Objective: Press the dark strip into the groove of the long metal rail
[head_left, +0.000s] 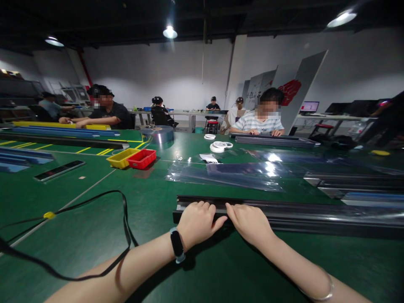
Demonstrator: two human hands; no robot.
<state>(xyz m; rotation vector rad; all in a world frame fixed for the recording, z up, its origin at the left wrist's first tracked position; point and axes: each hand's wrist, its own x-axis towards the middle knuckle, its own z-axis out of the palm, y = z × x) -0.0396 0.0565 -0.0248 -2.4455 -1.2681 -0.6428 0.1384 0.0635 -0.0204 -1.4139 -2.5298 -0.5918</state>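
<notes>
A long black channel-shaped profile (pixel 303 214) lies across the green table in front of me, and glossy clear material shows along its right part. Near its left end, my left hand (pixel 198 221) is closed over it, fingers curled into the channel and thumb reaching right. Close beside that thumb, my right hand (pixel 251 221) also grips the profile, its fingers bent over the near edge. The fingertips of both hands are partly hidden. Just beyond the profile lie clear plastic strips (pixel 227 179).
Yellow (pixel 121 159) and red bins (pixel 142 159) stand left of centre. A phone (pixel 59 170) and black cord (pixel 124 210) lie at left, more profiles (pixel 360 183) at right. White tape rolls (pixel 217 146) sit mid-table. Across the table, a person (pixel 259 120) handles dark profiles.
</notes>
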